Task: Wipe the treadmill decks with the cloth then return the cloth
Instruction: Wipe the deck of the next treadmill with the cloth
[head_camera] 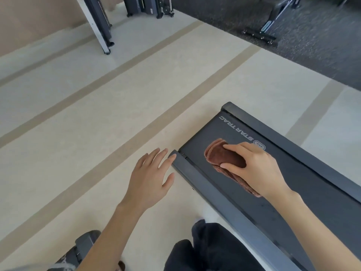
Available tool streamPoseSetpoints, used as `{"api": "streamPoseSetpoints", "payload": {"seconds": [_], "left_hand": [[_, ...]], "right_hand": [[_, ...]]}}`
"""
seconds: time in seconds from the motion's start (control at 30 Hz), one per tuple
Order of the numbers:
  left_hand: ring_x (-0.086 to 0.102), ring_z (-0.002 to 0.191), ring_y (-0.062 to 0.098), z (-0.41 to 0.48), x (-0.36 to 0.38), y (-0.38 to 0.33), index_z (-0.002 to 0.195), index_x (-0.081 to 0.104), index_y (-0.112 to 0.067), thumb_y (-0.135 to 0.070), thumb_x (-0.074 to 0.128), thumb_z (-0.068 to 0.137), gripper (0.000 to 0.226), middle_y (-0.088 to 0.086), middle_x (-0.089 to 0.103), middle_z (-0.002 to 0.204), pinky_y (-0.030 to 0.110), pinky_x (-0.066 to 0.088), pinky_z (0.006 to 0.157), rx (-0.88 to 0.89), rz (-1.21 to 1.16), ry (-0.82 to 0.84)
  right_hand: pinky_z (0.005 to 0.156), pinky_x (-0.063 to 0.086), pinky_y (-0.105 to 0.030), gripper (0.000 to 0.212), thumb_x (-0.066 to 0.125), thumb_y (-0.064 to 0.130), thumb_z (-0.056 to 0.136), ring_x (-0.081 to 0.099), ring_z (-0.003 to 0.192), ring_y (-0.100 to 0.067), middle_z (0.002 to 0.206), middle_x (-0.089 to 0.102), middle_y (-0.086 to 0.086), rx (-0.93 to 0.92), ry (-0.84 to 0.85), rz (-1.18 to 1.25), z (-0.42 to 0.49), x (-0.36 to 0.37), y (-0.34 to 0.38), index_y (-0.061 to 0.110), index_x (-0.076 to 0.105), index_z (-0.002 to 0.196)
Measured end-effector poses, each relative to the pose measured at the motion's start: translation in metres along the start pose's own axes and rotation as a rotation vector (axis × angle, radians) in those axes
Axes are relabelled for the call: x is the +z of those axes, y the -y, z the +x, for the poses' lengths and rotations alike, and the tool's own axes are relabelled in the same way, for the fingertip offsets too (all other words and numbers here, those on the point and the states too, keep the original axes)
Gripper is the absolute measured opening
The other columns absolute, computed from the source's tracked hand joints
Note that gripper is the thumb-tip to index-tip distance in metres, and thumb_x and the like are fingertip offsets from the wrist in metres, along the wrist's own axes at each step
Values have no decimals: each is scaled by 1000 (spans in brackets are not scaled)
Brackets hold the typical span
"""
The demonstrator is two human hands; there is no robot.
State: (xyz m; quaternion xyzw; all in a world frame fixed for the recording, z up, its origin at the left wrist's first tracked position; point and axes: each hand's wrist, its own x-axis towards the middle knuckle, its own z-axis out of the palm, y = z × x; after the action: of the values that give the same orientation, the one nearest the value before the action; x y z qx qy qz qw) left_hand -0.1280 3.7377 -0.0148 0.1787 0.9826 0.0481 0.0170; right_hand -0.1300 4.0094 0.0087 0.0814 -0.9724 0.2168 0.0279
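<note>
A folded brown cloth [218,155] lies on the dark belt of a treadmill deck [304,192] near its rear end, beside the white brand lettering. My right hand [254,167] lies on top of the cloth, with thumb and fingers curled round its edges, holding it against the belt. Part of the cloth is hidden under that hand and wrist. My left hand [150,178] hovers over the floor just left of the deck, fingers spread and straight, fingertips at the corner of the grey side rail [213,194].
The cream floor with tan stripes [117,106] spreads to the left and ahead. Another dark machine end [86,245] sits at the bottom left. Gym machines [101,22] stand at the far wall, and dark carpet [293,26] with equipment lies top right. My dark-trousered knees [211,249] are at the bottom.
</note>
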Motion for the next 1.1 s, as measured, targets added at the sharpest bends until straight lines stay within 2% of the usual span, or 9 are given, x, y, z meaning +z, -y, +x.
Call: {"api": "streamPoseSetpoints", "payload": {"seconds": [0.17,0.3,0.43,0.57,0.73,0.97,1.1], "left_hand": [[49,126,26,60,-1,9,130,55,-20,-38,41,90,46,4,55,133,43,42,101,104,-38,32],[38,134,23,102,4,31,136,47,-22,-37,43,93,46,2,47,142,43,34,108,180,-52,86],[24,141,18,142,12,69,142,36,-28,-41,36,96,48,-3,33,150,38,22,114,235,-40,142],[25,140,18,181,11,112,143,34,-28,-44,30,95,51,-4,33,151,38,23,114,301,-84,182],[22,141,17,234,23,171,144,31,-29,-41,35,97,49,-5,31,151,36,20,115,425,-84,233],[10,144,13,288,86,206,147,18,-33,-47,24,97,53,-8,18,156,32,11,117,521,-73,356],[11,143,13,308,153,215,147,20,-32,-45,26,97,52,-7,21,155,32,9,117,519,-86,384]], "right_hand": [[65,45,-28,42,72,41,77,60,89,-18,99,66,6,75,-24,-12,33,-1,-12,26,64,116],[68,45,-28,43,74,38,77,60,91,-20,103,66,5,108,13,-53,59,10,-8,25,64,117],[69,41,-27,43,75,35,76,60,90,-22,103,66,3,166,-13,-75,87,33,1,24,65,116],[69,37,-25,42,77,32,75,60,88,-24,103,67,2,297,-84,-74,121,61,17,23,65,115],[71,35,-24,45,73,35,79,57,95,-22,108,65,4,427,-76,-67,167,92,36,25,61,121],[69,36,-25,49,79,30,73,60,89,-24,105,67,2,501,-65,-135,208,147,21,22,63,119],[69,37,-25,50,79,29,73,59,91,-24,107,67,4,540,-46,-91,221,201,-18,23,63,120]]}}
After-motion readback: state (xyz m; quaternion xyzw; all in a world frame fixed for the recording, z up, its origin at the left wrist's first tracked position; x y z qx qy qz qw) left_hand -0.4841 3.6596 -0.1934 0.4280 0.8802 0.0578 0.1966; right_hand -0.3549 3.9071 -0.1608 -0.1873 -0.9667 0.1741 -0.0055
